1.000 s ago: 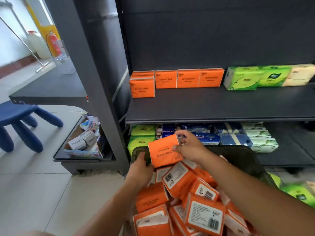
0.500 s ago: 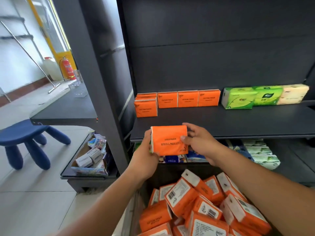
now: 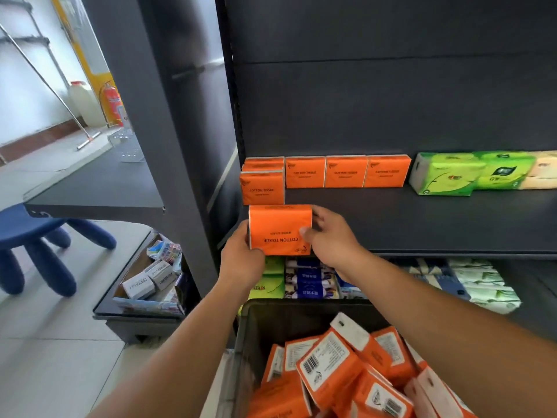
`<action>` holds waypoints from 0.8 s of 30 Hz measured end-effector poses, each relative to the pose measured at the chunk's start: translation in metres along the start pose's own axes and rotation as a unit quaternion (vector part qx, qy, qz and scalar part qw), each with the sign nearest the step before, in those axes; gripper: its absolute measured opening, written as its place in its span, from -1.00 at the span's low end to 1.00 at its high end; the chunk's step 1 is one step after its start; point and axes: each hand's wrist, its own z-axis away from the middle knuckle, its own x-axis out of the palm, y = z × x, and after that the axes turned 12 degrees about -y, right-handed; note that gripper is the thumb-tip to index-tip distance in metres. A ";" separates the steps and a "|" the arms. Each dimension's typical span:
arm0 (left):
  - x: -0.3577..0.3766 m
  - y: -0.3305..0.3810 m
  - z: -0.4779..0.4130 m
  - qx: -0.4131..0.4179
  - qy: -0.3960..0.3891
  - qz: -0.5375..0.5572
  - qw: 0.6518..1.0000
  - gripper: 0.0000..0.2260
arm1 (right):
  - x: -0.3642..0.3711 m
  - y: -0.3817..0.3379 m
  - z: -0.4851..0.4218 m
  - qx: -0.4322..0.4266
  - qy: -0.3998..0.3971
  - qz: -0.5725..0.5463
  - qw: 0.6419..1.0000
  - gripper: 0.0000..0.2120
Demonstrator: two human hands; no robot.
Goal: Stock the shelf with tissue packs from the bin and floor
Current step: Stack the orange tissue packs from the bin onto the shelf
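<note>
An orange tissue pack (image 3: pixel 278 226) is held at the front edge of the shelf (image 3: pixel 422 224). The left hand (image 3: pixel 241 260) grip clamps its 9 o'clock side, the right hand (image 3: pixel 330 241) grip its 3 o'clock side.

A blue stool (image 3: pixel 39 236) is standing on the tiled floor (image 3: pixel 45 357), partly under a dark table (image 3: pixel 99 188). Behind, a red extinguisher (image 3: pixel 112 101) and a white jug (image 3: pixel 86 105) are sitting by the wall. Small white boxes (image 3: pixel 147 282) are lying in a low tray (image 3: pixel 135 315).

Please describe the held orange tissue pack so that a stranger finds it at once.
Find the dark shelf with orange packs along its back. At its front left edge, the left hand and right hand hold one more pack. Only this one shows its print upside down.
</note>
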 end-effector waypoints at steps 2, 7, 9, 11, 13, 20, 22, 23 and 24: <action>-0.002 0.000 -0.008 0.011 0.034 -0.020 0.999 -0.63 | 0.007 0.003 -0.015 -0.004 0.016 -0.002 1.000 -0.63; 0.004 -0.006 -0.026 0.020 0.107 -0.097 0.989 -0.67 | 0.023 0.015 -0.050 -0.018 0.042 0.013 0.999 -0.66; 0.009 -0.011 -0.035 0.004 0.101 -0.112 0.989 -0.55 | 0.026 0.019 -0.064 -0.018 0.052 0.018 0.998 -0.66; 0.013 -0.012 -0.041 0.012 0.073 -0.150 0.986 -0.34 | 0.027 0.022 -0.077 -0.023 0.064 0.012 0.998 -0.67; 0.016 -0.013 -0.045 -0.015 0.023 -0.221 0.975 -0.20 | 0.028 0.023 -0.090 -0.028 0.072 0.003 0.997 -0.67; 0.016 -0.023 -0.072 -0.072 -0.065 -0.425 0.900 -0.44 | 0.032 0.022 -0.130 -0.043 0.071 -0.025 0.996 -0.64; 0.014 -0.022 -0.079 -0.069 -0.070 -0.431 0.897 -0.47 | 0.032 0.023 -0.136 -0.049 0.072 -0.028 0.996 -0.64; 0.014 -0.021 -0.083 -0.066 -0.069 -0.431 0.897 -0.47 | 0.032 0.023 -0.139 -0.053 0.074 -0.034 0.995 -0.64; 0.015 -0.020 -0.087 -0.065 -0.069 -0.429 0.898 -0.48 | 0.032 0.024 -0.141 -0.055 0.076 -0.040 0.995 -0.63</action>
